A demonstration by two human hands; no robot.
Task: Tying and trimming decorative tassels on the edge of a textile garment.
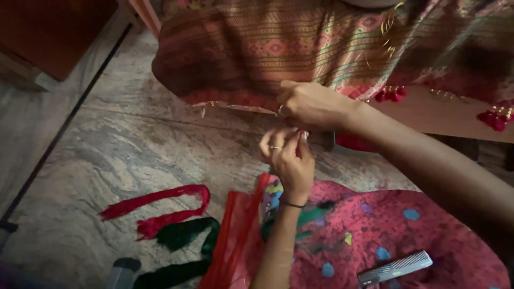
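- Both hands are up at the hem of a big patterned woven cloth (278, 48), pink and olive stripes with diamond motifs, hanging down from the top edge of the view over the stone floor (123, 144).
- Right hand (310, 104) comes in from the right, fingers curled shut and pinching the cloth's lower edge, right where a thin pale trim (230, 107) runs along the hem.
- Left hand (286, 160) sits just below it, ring on one finger, thin black band on the wrist. Fingertips are pressed together on something small and red (304, 136). It might be a tassel or a bit of thread, too tiny and blurry to say.
- The two hands are nearly touching.
- More red tassels (391, 95) dangle along the cloth's edge to the right, near a wooden board (444, 115).
- On the floor, lower left: red fabric strips (160, 206) and dark green strips (184, 235) lying beside each other.
- A red plastic bag (235, 241) sits by the left forearm.
- Bottom right: pink garment with coloured patches (385, 230), and a black comb (395, 267) resting on it.
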